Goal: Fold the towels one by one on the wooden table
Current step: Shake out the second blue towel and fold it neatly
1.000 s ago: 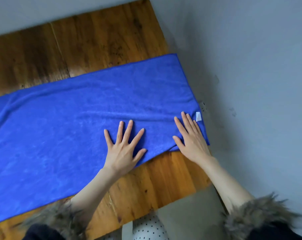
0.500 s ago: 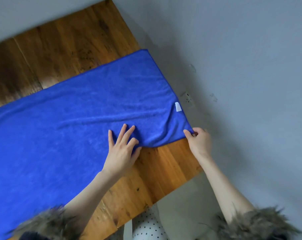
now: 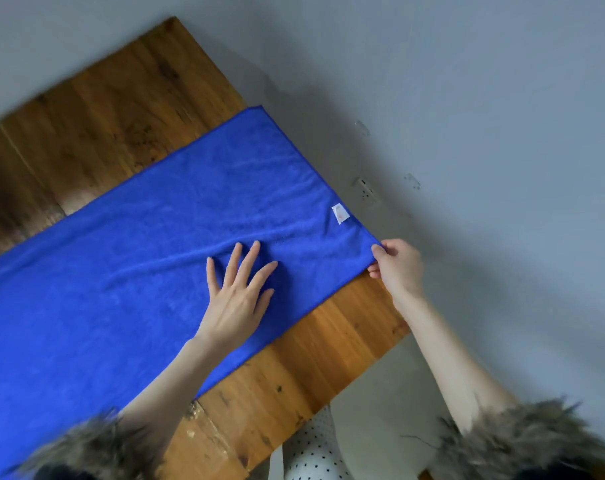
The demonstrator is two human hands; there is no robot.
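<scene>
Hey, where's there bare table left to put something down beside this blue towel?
Bare wooden table shows beyond the blue towel's far edge, and a narrower strip at the near right corner. The left hand presses the towel; the right hand pinches its corner there.

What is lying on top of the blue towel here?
The left hand presses flat on the blue towel, and a white label sits near the corner the right hand pinches. The wooden table beneath is covered there.
</scene>
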